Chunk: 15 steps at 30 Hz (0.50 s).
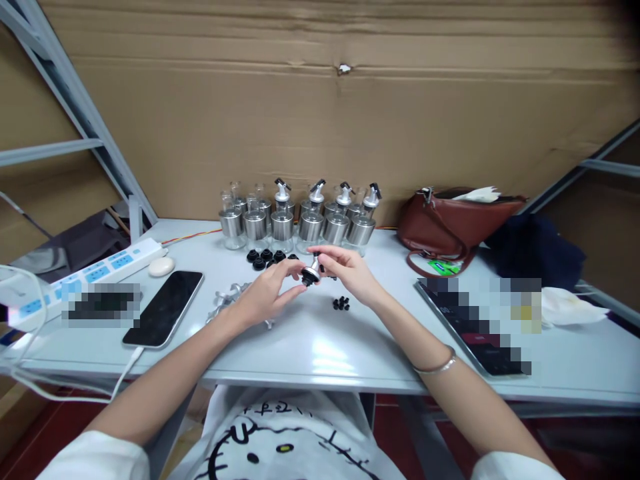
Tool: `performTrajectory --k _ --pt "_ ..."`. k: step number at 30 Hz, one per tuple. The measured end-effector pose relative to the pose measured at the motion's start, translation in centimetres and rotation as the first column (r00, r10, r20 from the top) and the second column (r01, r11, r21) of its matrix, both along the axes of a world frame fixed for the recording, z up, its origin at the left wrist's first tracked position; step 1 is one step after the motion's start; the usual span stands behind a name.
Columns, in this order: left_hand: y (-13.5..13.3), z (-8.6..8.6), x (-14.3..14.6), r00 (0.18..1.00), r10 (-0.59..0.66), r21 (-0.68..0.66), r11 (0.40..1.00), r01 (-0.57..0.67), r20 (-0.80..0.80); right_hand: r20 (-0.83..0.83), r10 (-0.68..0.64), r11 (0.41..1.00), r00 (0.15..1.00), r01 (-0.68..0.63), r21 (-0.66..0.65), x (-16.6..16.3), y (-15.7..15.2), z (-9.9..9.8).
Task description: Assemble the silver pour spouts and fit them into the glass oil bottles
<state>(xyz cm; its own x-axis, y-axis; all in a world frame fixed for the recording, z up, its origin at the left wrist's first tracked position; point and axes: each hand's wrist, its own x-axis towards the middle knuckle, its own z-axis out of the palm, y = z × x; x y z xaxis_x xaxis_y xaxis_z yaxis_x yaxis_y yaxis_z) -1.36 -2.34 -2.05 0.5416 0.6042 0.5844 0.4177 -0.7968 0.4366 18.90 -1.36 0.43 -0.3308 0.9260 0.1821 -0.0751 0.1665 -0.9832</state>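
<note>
Between my two hands is a silver pour spout [311, 273] with a black stopper end pointing down to the left. My left hand [273, 287] grips its stopper end between thumb and fingers. My right hand [347, 270] has its fingers closed around the upper end, near a small black part. Beyond my left hand lie several black stoppers [267, 255]. Silver spout pieces [225, 298] lie partly hidden behind my left wrist. A small cluster of black caps [341, 303] rests below my right hand.
Several glass-and-steel bottles [311, 228] line the back, some topped with spouts. At left are a phone [165, 310], a round white case [161, 267] and a power strip [100, 270]. A brown bag [450, 223] and a tablet [470, 333] occupy the right. Cardboard [300, 107] stands behind.
</note>
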Motion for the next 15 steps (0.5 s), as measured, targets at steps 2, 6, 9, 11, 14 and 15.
performTrajectory --k 2,6,9,11,14,15 --pt "-0.1 0.0 0.0 1.000 -0.003 -0.008 1.000 0.003 -0.003 0.009 0.022 1.000 1.000 -0.022 -0.011 0.1 -0.1 0.1" --pt "0.0 0.0 0.1 0.999 -0.046 -0.018 0.999 0.046 -0.028 0.026 0.057 0.998 0.998 -0.057 -0.003 0.0 -0.1 -0.2" --pt "0.0 0.0 0.0 0.999 -0.042 0.005 0.999 0.043 -0.030 0.044 0.020 0.999 0.999 -0.022 0.045 -0.3 -0.3 -0.5" --pt "0.1 0.0 0.0 1.000 0.014 0.013 1.000 -0.014 0.005 0.065 -0.111 0.981 0.992 0.099 0.166 -0.5 -0.5 -0.5" --pt "0.1 0.0 -0.1 0.992 0.093 -0.023 0.996 -0.091 0.091 0.143 -0.289 0.900 0.947 0.218 0.379 -0.7 -1.0 -0.3" --pt "0.1 0.0 0.0 0.987 0.103 -0.045 0.994 -0.098 0.120 0.177 -0.288 0.893 0.941 0.197 0.405 -0.7 -1.1 -0.3"
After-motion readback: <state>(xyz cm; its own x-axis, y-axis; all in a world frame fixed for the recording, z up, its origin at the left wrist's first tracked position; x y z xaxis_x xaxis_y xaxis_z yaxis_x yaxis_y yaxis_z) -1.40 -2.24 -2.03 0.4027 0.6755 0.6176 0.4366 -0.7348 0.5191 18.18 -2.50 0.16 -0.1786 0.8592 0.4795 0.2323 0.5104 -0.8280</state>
